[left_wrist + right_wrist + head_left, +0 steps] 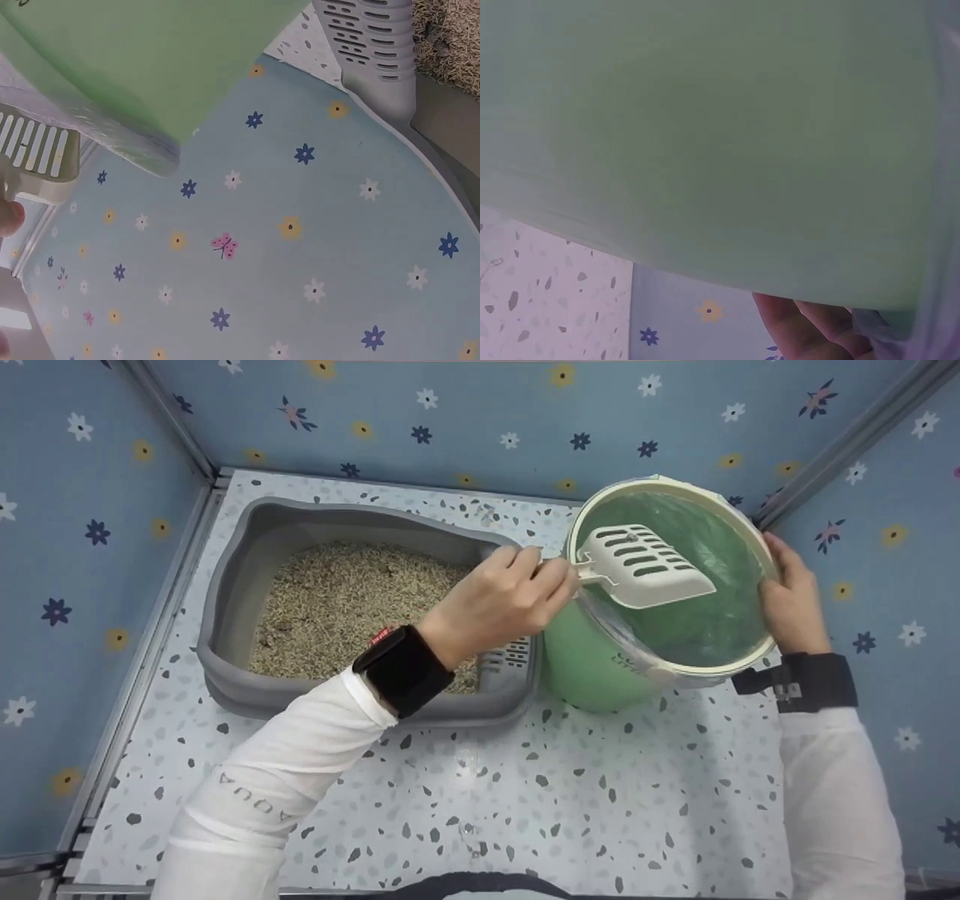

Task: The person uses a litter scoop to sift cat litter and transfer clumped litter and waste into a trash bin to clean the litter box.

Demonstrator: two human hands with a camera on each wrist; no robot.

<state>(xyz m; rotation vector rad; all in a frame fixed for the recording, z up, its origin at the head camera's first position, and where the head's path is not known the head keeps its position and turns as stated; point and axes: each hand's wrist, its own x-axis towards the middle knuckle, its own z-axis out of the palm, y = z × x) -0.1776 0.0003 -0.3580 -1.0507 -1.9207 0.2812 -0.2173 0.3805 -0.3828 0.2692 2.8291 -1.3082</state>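
My left hand grips the handle of a white slotted litter scoop, whose head is held over the mouth of a green bin. A small clump rests on the scoop's slots. The bin is lined with a clear plastic bag folded over its cream rim, and it leans a little. My right hand holds the bin at the right of its rim, thumb toward the mouth; in the right wrist view its fingers lie against the outer wall. In the left wrist view the scoop's slotted head shows beside the bin.
A grey litter box filled with tan pellet litter stands left of the bin, close to it. Both are on a speckled white tabletop. Flowered blue panels on metal frames enclose the back and sides.
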